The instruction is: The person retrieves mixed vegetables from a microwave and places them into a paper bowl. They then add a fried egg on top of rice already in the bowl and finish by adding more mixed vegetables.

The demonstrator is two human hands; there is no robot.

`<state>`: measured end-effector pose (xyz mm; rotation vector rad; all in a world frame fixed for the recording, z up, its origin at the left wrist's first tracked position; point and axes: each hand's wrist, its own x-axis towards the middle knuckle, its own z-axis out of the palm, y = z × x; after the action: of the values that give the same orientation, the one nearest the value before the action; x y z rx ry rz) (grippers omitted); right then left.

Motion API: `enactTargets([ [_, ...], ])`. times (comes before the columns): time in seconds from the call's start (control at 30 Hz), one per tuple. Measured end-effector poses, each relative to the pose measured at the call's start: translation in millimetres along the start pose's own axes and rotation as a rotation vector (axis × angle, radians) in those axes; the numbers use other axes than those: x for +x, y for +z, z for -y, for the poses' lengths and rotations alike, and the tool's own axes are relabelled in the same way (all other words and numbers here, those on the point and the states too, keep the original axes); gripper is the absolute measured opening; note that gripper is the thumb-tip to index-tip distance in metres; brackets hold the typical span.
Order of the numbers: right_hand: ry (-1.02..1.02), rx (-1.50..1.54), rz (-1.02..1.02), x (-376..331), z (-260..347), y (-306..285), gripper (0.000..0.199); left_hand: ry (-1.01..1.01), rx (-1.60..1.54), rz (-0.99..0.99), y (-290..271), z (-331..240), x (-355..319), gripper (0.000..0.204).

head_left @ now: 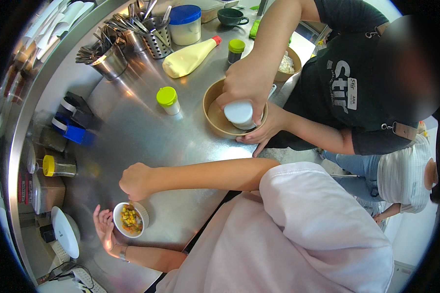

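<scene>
A small white bowl of chopped yellow, green and orange vegetables stands on the steel counter near its front edge. My left hand cups the bowl's left side, with a band on the wrist. My right hand is a fist just above the bowl, closed on a small utensil whose tip reaches into the food. Across the counter a co-worker in a black shirt presses a white container upside down into a brown paper bowl, one hand on top and the other steadying the rim.
A squeeze bottle of pale sauce lies at the back. Nearby are two green-lidded jars, a blue-lidded white tub, cutlery holders and a dark cup. A yellow-lidded jar and a white plate sit left.
</scene>
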<state>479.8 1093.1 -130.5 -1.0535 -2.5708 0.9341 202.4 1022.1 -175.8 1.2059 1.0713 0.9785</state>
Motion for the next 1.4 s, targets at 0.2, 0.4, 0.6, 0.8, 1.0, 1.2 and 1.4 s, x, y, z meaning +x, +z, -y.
enactTargets([
  [0.2, -0.005, 0.003, 0.0, 0, 2, 0, 0.022, 0.019, -0.02, 0.047, -3, 4, -10, 0.09],
  [0.4, -0.002, -0.012, 0.021, 0, 3, -2, 0.022, 0.041, 0.018, 0.069, -6, 8, -13, 0.098],
  [0.6, -0.008, -0.006, 0.041, -2, 3, -4, 0.023, 0.012, 0.04, 0.028, -4, 6, -15, 0.103],
  [0.8, -0.027, -0.018, 0.029, -2, 4, -6, 0.024, 0.044, 0.047, 0.014, -4, 6, -16, 0.102],
  [1.0, -0.014, -0.012, 0.042, -2, 4, -7, 0.023, 0.078, 0.0, 0.037, 0, 4, -15, 0.096],
  [1.2, -0.002, -0.01, 0.042, -1, 4, -5, 0.021, 0.061, -0.013, 0.041, 1, 2, -15, 0.094],
  [1.4, -0.023, -0.001, 0.011, -3, 2, -4, 0.02, 0.057, -0.04, 0.054, 0, 3, -13, 0.094],
])
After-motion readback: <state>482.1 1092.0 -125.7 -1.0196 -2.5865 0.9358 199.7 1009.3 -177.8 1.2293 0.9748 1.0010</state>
